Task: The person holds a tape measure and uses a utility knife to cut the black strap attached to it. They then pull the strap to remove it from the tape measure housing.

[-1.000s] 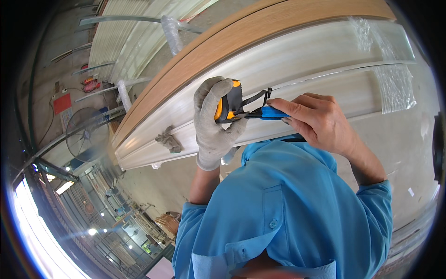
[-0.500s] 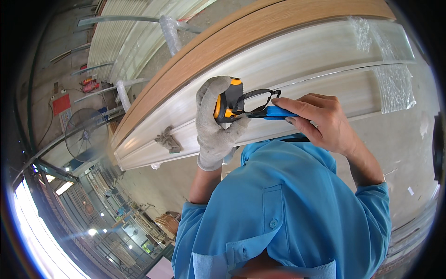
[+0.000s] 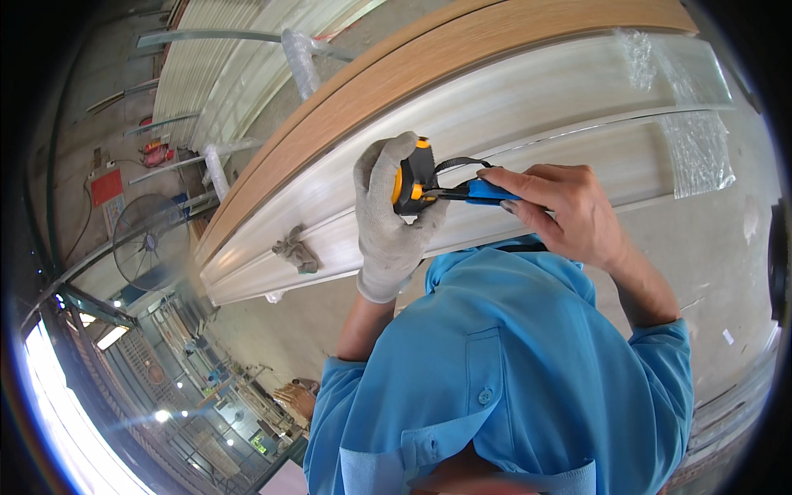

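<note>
My left hand [image 3: 386, 223], in a grey work glove, is wrapped around a black and yellow tape measure [image 3: 421, 177]. A black wrist strap [image 3: 462, 162] curves from the tape measure toward my right fingers. My bare right hand [image 3: 569, 210] pinches a slim tool with a blue handle [image 3: 488, 191] between thumb and fingers. Its narrow dark end points left and meets the lower right side of the tape measure; its exact kind is unclear. Both hands are above long pale panels [image 3: 528, 124].
A wood-coloured board [image 3: 388, 78] lies along the panels' far side. Clear plastic wrap [image 3: 697, 148] covers their right end. A crumpled grey glove [image 3: 295, 250] lies on them at left. Beyond stand wrapped rack bars [image 3: 302, 66] and a fan [image 3: 150, 241].
My left hand and the tape measure have shifted slightly right, and the blue-handled tool slightly left, closing the gap between them. The strap's raised loop has flattened.
</note>
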Available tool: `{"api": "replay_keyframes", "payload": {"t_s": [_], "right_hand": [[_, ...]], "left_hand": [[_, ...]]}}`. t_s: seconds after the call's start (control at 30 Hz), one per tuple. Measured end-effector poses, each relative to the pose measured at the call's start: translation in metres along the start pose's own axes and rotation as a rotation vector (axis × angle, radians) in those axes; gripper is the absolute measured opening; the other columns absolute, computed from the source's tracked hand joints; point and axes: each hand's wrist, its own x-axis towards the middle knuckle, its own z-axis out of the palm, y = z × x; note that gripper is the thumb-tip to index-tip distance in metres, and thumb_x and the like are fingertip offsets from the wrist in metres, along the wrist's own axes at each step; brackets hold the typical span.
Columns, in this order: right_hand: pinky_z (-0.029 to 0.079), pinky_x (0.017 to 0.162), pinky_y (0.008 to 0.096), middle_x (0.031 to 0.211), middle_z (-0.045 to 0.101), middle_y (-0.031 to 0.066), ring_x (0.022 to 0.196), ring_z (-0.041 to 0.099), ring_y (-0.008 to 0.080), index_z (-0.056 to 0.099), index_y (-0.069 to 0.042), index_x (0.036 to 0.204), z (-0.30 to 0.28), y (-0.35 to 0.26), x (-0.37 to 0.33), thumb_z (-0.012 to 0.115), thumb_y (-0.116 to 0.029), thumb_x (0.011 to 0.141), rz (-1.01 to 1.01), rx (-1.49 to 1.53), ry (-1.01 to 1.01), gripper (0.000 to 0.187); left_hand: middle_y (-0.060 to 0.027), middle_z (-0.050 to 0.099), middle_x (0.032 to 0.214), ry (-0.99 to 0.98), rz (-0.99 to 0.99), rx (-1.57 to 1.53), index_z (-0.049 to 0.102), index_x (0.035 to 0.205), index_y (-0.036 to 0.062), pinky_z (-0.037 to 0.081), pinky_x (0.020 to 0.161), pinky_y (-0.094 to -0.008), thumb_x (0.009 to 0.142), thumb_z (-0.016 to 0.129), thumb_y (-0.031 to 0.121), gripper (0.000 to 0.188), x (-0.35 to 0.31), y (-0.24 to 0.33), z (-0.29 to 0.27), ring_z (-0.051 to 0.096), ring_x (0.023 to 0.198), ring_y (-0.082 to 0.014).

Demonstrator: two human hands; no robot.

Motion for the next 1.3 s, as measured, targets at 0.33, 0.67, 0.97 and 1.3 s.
{"api": "replay_keyframes", "payload": {"t_s": [0.33, 0.67, 0.97, 1.3], "right_hand": [[0.056, 0.062, 0.0315, 0.086, 0.077, 0.0139, 0.066, 0.071, 0.0187, 0.07, 0.0, 0.132, 0.015, 0.041, 0.001, 0.072, -0.002, 0.089, 0.116, 0.643, -0.172, 0.043], [0.055, 0.061, 0.0274, 0.081, 0.074, 0.0068, 0.063, 0.064, 0.0126, 0.068, -0.001, 0.135, 0.022, 0.042, -0.003, 0.071, -0.006, 0.094, 0.317, 0.858, -0.234, 0.041], [0.053, 0.06, 0.0283, 0.088, 0.074, 0.007, 0.066, 0.066, 0.0136, 0.065, -0.004, 0.139, 0.025, 0.046, -0.005, 0.069, -0.008, 0.097, 0.432, 0.864, -0.222, 0.043], [0.054, 0.083, 0.0407, 0.099, 0.072, 0.0109, 0.09, 0.066, 0.0331, 0.07, -0.009, 0.112, 0.038, 0.075, -0.009, 0.076, -0.007, 0.086, 0.212, -0.27, 0.06, 0.027]], "left_hand": [[-0.0127, 0.051, 0.136, -0.127, -0.069, -0.213, 0.047, 0.148, 0.0033, 0.06, 0.094, -0.0332, 0.076, 0.081, -0.01, 0.081, -0.001, -0.005, -0.004, 0.068, 0.11, -0.0226], [-0.0148, 0.055, 0.135, -0.1, -0.2, -0.38, 0.051, 0.145, 0.006, 0.056, 0.098, -0.0367, 0.073, 0.088, 0.002, 0.082, -0.003, -0.007, 0.002, 0.063, 0.12, -0.0261], [-0.0131, 0.061, 0.13, -0.048, -0.343, -0.433, 0.048, 0.149, 0.001, 0.055, 0.098, -0.0329, 0.081, 0.086, 0.006, 0.078, -0.007, -0.017, 0.004, 0.065, 0.112, -0.0211], [-0.011, 0.062, 0.123, -0.066, -0.389, -0.463, 0.053, 0.144, 0.0014, 0.051, 0.102, -0.0349, 0.078, 0.088, 0.01, 0.075, -0.021, -0.036, 0.006, 0.063, 0.115, -0.0226]]}}
